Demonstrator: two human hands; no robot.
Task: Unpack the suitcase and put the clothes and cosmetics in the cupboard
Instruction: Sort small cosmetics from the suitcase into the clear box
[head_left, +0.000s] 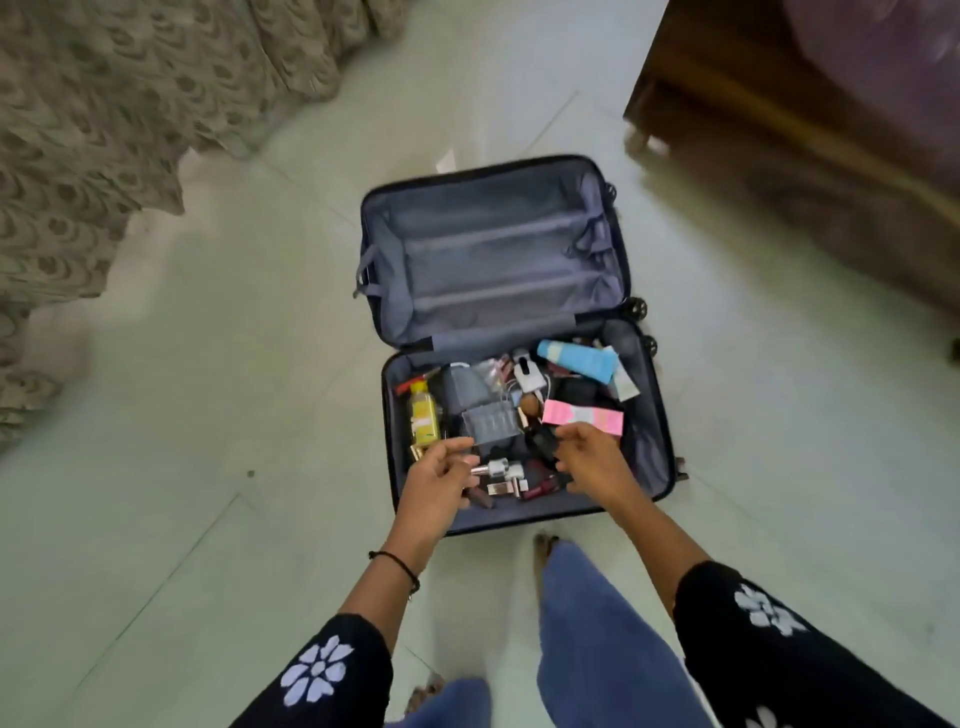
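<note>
Suitcase (498, 249) lies flat and fully open on the pale tiled floor (208, 415), centre of the frame, lid half toward the top with only grey lining and straps showing. The lower half, nearest the person, is packed with cosmetics (519, 405): a yellow bottle (423, 415) at its left edge, a light blue tube (576, 358) at upper right, a pink box (582, 418) just below that, a grey see-through pouch (491, 423) in the middle, and a silver tube (493, 470) plus small lipsticks (504, 488) along the bottom edge. No clothes visible in either half. Left hand (441, 478) is over the lower left of the cosmetics, fingers curled, fingertips right at the end of the silver tube; cannot tell whether it pinches the tube or only sits next to it (frame is motion-blurred). A black thread band (395, 564) is on that wrist. Right hand (592, 462) is over the lower right part, just under the pink box, thumb and bent fingers a little apart with dark items behind the gap; cannot tell if it holds anything. Both sleeves are black with white flowers, blue jeans (597, 649) at bottom centre. Patterned beige fabric (104, 104) fills the upper left, dark wooden furniture (779, 130) the upper right.
</note>
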